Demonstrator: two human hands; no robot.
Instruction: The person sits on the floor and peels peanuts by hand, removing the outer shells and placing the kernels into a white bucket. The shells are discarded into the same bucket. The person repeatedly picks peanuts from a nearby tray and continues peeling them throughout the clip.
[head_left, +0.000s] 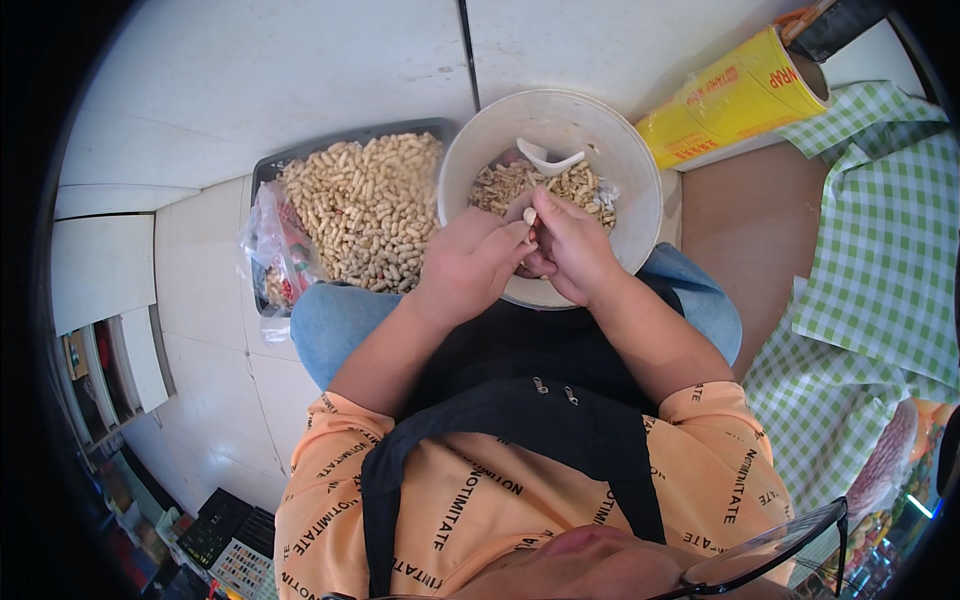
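My left hand (469, 255) and my right hand (574, 244) meet over the near part of a round white bucket (645, 187), with a peanut (530, 217) between their fingers. Its shell looks split, and a bit of reddish kernel shows. In the bucket lie peanut shells (574, 187), brownish scraps (499, 185) and a curved white piece (551, 161). A dark crate (262, 171) heaped with unshelled peanuts (364, 202) stands left of the bucket. At the crate's left edge is a clear plastic bag (274, 240) with reddish contents.
White panels (300, 67) rise just beyond the crate and bucket. To the right leans a yellow cling wrap box (735, 97), near a green-and-white checked cloth (885, 247). My knees in jeans (337, 315) flank the bucket. Pale floor tiles (202, 285) lie left.
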